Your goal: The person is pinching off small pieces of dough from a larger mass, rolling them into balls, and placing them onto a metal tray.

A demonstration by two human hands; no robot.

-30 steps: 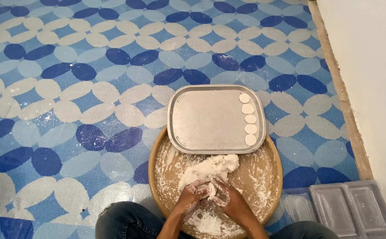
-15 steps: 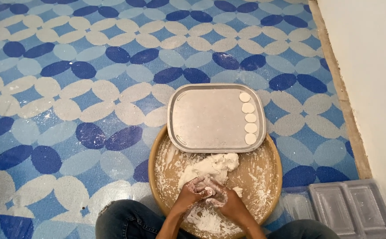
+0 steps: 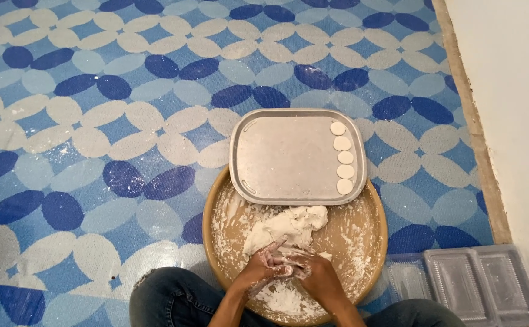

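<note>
I am looking down at my left hand (image 3: 263, 266) and right hand (image 3: 314, 272), pressing together around a small piece of white dough at the lower centre. The large dough lump (image 3: 289, 225) is lying just above them in a floured round wooden tray (image 3: 367, 233). A metal tray (image 3: 292, 157) holding five dough discs (image 3: 343, 157) is sitting above.

You get one head view, looking steeply down from above at your hands over the round tray (image 3: 370, 242), fairly near, floor beyond.
</note>
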